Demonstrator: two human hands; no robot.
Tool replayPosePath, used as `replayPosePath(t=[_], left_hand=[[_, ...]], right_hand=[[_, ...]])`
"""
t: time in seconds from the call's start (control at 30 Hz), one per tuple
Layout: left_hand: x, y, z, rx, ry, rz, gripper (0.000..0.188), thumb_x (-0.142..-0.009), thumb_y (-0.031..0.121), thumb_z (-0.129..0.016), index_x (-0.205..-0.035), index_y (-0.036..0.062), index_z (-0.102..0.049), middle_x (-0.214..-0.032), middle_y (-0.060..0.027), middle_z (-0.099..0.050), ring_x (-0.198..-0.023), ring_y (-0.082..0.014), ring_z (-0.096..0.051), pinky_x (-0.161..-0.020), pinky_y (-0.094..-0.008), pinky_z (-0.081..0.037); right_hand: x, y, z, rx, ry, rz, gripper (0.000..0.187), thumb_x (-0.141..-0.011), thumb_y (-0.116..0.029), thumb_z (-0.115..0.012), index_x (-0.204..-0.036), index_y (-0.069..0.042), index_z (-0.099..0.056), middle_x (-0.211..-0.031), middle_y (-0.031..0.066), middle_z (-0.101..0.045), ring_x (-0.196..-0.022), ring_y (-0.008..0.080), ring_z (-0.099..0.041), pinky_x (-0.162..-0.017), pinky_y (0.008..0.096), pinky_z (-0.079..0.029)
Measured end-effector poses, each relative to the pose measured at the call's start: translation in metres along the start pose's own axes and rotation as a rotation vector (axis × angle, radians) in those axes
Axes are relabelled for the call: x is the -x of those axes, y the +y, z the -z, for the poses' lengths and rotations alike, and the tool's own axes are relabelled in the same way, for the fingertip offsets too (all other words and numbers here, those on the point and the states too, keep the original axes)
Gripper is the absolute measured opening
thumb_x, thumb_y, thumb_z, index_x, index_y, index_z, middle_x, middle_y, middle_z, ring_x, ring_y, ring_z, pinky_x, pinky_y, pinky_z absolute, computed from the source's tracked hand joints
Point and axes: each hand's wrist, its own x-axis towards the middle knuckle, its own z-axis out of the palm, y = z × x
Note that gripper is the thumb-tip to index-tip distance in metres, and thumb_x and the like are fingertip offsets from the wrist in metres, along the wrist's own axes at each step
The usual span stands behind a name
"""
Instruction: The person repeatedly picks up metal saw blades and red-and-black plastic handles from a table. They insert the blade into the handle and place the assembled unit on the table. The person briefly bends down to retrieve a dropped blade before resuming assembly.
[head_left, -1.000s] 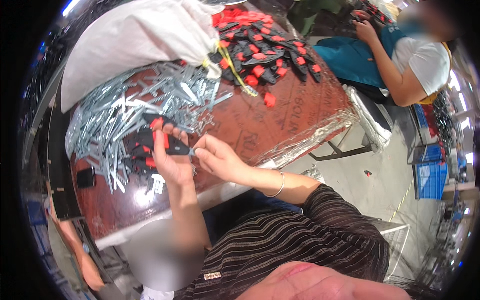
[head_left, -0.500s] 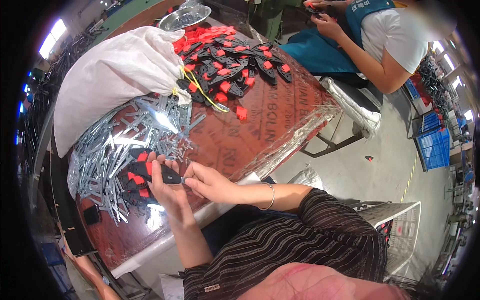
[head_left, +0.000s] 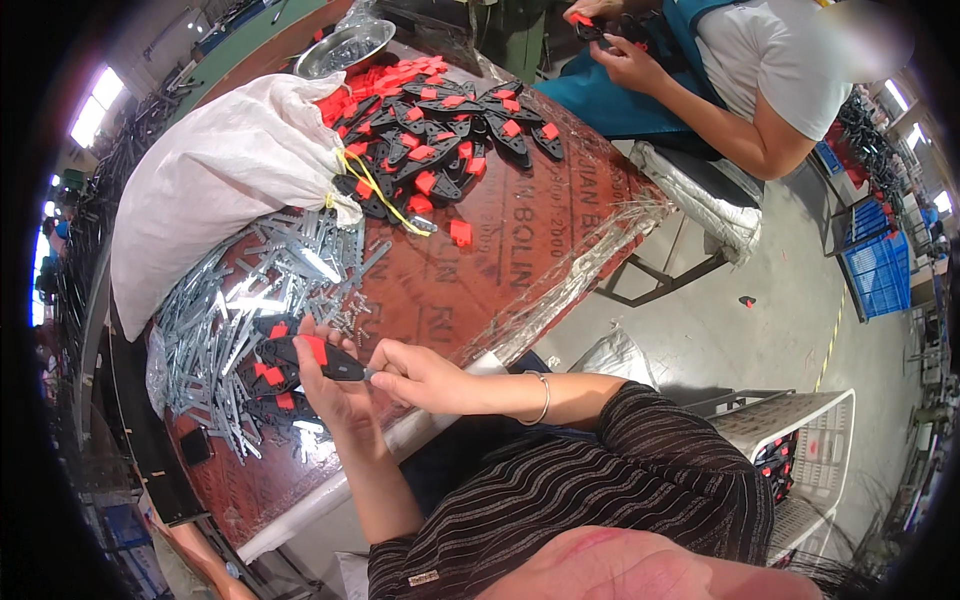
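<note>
My left hand (head_left: 343, 398) holds a flat, pointed black plastic part (head_left: 343, 367) with a red clip (head_left: 317, 349) on it, thumb along its side. At the part's narrow tip, my right hand (head_left: 418, 376) pinches with thumb and forefinger. A small greyish end shows between the fingertips and the part; its kind cannot be made out. Beside my left hand, several more black parts with red clips (head_left: 272, 375) lie on loose grey metal strips (head_left: 225, 340). Small metal pieces (head_left: 353, 312) are scattered just beyond my left fingers.
A white sack (head_left: 220, 180) lies on the red-brown table (head_left: 480, 275), beside a heap of black-and-red parts (head_left: 430, 130). Behind it stands a metal bowl (head_left: 346, 50). Across the table, a co-worker's hands (head_left: 625, 62) hold a similar part. A white crate (head_left: 835, 480) stands at my right.
The view has shifted slightly. My left fingers have shifted a little on the black part, while my right hand stays pinched at its tip.
</note>
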Motion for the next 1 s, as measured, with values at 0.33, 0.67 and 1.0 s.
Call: replayPosePath(t=[0.33,0.67,1.0], left_hand=[[-0.048,0.048,0.063,-0.358,0.229,-0.283,0.029,-0.084,0.004,-0.060,-0.110,0.0039,-0.047,-0.095,-0.0054,-0.054,-0.077,-0.0127,-0.055,-0.058,-0.0252,-0.049],[-0.082,0.065,0.117,-0.726,0.237,-0.365,0.045,-0.084,-0.001,-0.058,-0.124,-0.0004,-0.038,-0.106,-0.0081,-0.051,-0.092,-0.0164,-0.053,-0.081,-0.0285,-0.046],[-0.082,0.066,0.114,-0.897,0.298,-0.442,0.069,-0.085,0.003,-0.057,-0.141,0.0016,-0.017,-0.133,-0.0154,-0.038,-0.109,-0.0232,-0.049,-0.089,-0.0313,-0.043]], right_hand=[[0.016,0.011,0.033,0.232,0.131,0.086,0.018,-0.087,-0.017,-0.054,-0.098,-0.003,-0.050,-0.066,0.0062,-0.054,-0.063,0.0177,-0.056,-0.060,0.0313,-0.044],[0.035,0.009,0.081,0.224,0.361,0.041,0.018,-0.086,-0.013,-0.056,-0.098,0.000,-0.051,-0.072,0.0031,-0.052,-0.066,0.0107,-0.049,-0.062,0.0266,-0.042],[0.043,0.008,0.086,0.234,0.346,0.027,0.017,-0.089,-0.013,-0.054,-0.101,-0.002,-0.051,-0.075,0.0002,-0.051,-0.067,0.0052,-0.048,-0.059,0.0213,-0.041]])
